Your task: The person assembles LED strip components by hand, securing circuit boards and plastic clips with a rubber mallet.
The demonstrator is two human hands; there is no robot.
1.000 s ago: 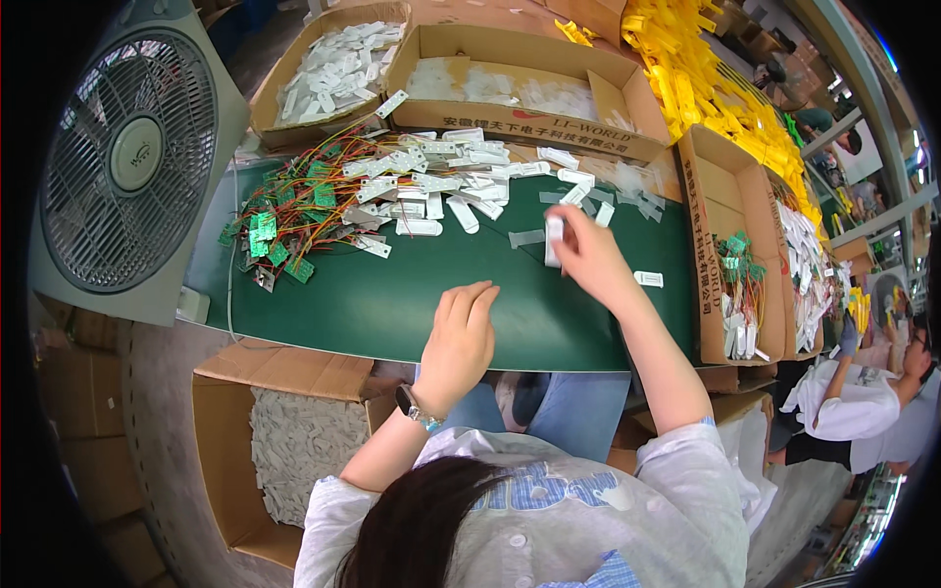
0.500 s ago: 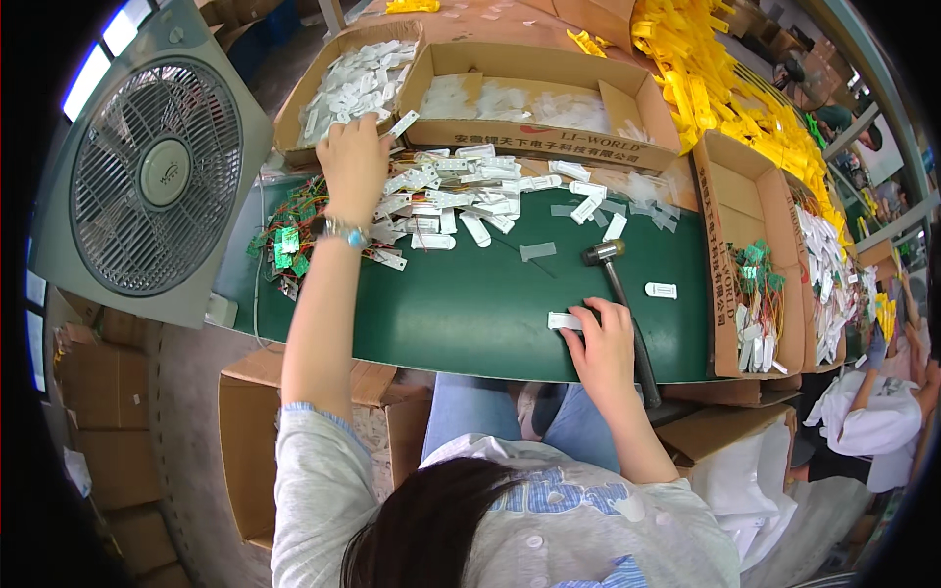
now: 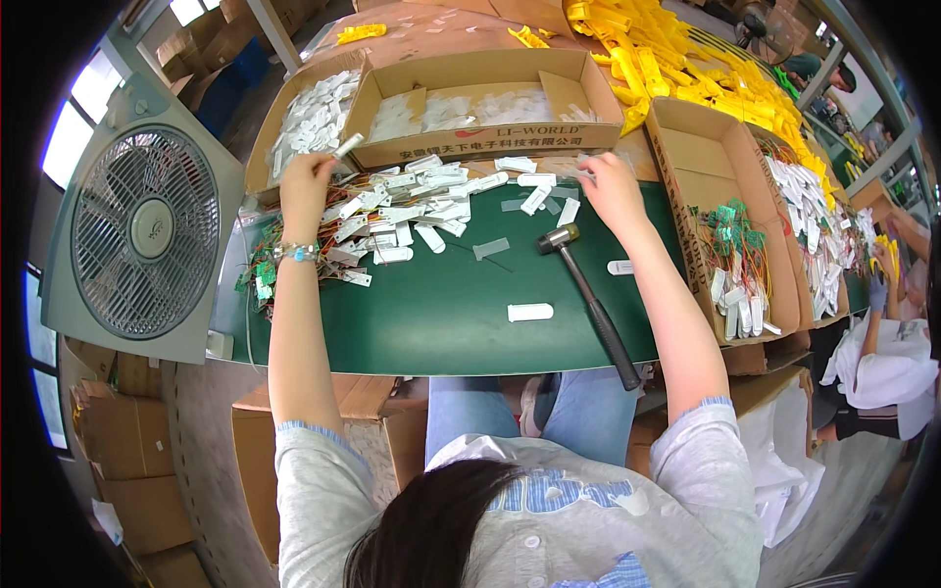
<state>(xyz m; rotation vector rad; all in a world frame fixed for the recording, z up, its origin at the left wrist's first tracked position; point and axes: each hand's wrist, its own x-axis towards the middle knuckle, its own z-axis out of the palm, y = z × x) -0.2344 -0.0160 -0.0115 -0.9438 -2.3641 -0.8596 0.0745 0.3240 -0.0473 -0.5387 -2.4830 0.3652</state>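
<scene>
At the far left of the green mat (image 3: 431, 338), my left hand (image 3: 306, 186) pinches a white plastic casing (image 3: 348, 146) beside the carton of white parts. My right hand (image 3: 613, 191) reaches to the mat's far edge, its fingers drawn together over loose clear plastic strips; whether one is pinched is too small to tell. A heap of white casings with wires (image 3: 412, 206) lies between the hands. One white casing (image 3: 530, 312) rests alone on the near part of the mat. A hammer (image 3: 588, 289) lies left of my right forearm, and another casing (image 3: 619, 267) is partly behind that forearm.
A carton of white parts (image 3: 261, 157) and a carton of clear strips (image 3: 578, 133) line the far side. At right stands a carton (image 3: 676, 196) with wired green boards. A fan (image 3: 147, 230) stands left; yellow parts (image 3: 676, 73) are piled far right. Co-workers are at right.
My right hand has let go of the casing on the near mat and moved to the far edge. The left hand now holds a white casing, raised slightly. The view has shifted a little.
</scene>
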